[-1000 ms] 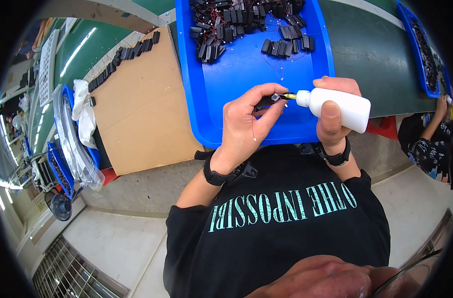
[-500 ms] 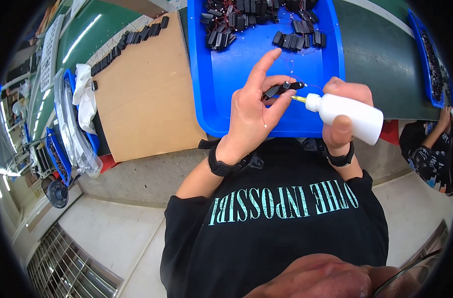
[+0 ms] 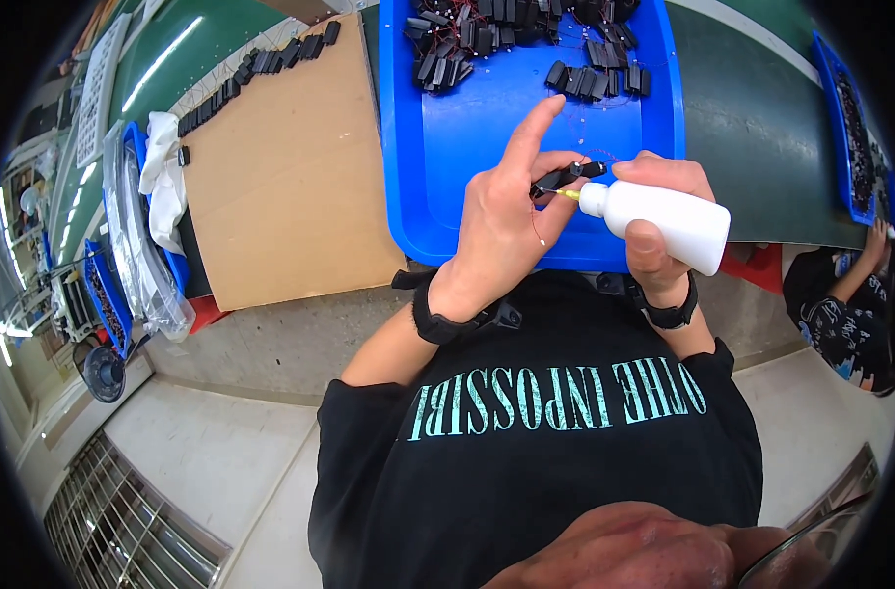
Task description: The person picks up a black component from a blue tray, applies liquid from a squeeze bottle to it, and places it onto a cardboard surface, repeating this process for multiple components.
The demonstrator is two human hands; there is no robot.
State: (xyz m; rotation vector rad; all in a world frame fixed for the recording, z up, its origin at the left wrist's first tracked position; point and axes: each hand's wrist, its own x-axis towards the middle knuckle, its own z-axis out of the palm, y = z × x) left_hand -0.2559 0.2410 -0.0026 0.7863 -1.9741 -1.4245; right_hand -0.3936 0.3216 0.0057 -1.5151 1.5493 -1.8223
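Note:
My left hand (image 3: 506, 206) pinches a small black wired part (image 3: 557, 181) between thumb and fingers, its index finger stretched out toward the far side. Thin red wires trail from the part. A white squeeze bottle (image 3: 671, 224) with a thin yellowish needle tip lies tilted in my right hand (image 3: 663, 187), thumb on the near side and fingers over the far side. The needle tip reaches the black part near my left thumb; whether it touches cannot be made out. Both hands are over the near part of a blue tray (image 3: 400, 187).
More black wired parts (image 3: 590, 82) lie piled at the tray's far end. To the left, a cardboard sheet (image 3: 280, 187) has a row of black parts (image 3: 261, 65) along its far edge. A white cloth (image 3: 162, 177) lies beside it. At far right, another person's arm (image 3: 871, 253) reaches toward a blue tray (image 3: 845, 128).
The bottle and my right hand have shifted left, bringing the needle tip further along the black part. My left hand keeps its pinch and has moved slightly right.

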